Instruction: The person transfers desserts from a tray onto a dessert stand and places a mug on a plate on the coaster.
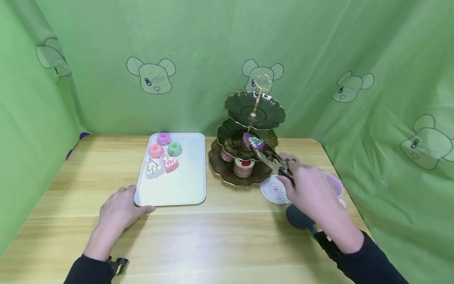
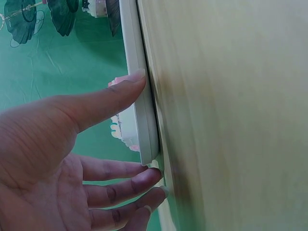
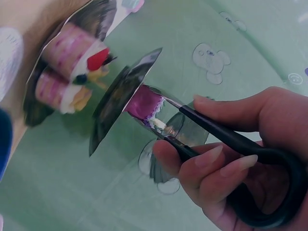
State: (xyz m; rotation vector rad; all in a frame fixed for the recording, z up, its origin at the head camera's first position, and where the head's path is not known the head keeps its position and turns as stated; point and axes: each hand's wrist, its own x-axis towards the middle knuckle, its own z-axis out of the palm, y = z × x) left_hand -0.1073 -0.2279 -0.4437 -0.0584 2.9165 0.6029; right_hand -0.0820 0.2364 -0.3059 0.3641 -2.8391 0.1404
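My right hand (image 1: 312,191) grips black-handled, scissor-like tongs (image 3: 219,130). The tongs' tips pinch a purple toy cake slice (image 3: 144,102) with white and green topping, right at the middle tier of a dark three-tier stand (image 1: 254,111). In the right wrist view the slice overlaps the plate's edge. On the left, my left hand (image 1: 118,209) rests at the near left corner of a white tray (image 1: 184,181). Its thumb touches the rim and its extended fingers lie along the side, as the left wrist view shows.
Toy donuts (image 1: 156,150) and two cake slices (image 1: 170,163) sit on the tray. Dessert cups (image 1: 244,169) stand on the bottom tier. By my right arm are a white round coaster (image 1: 274,190), a lilac cup (image 1: 335,184) and a dark utensil (image 1: 298,217). Green curtain (image 1: 198,59) surrounds the table.
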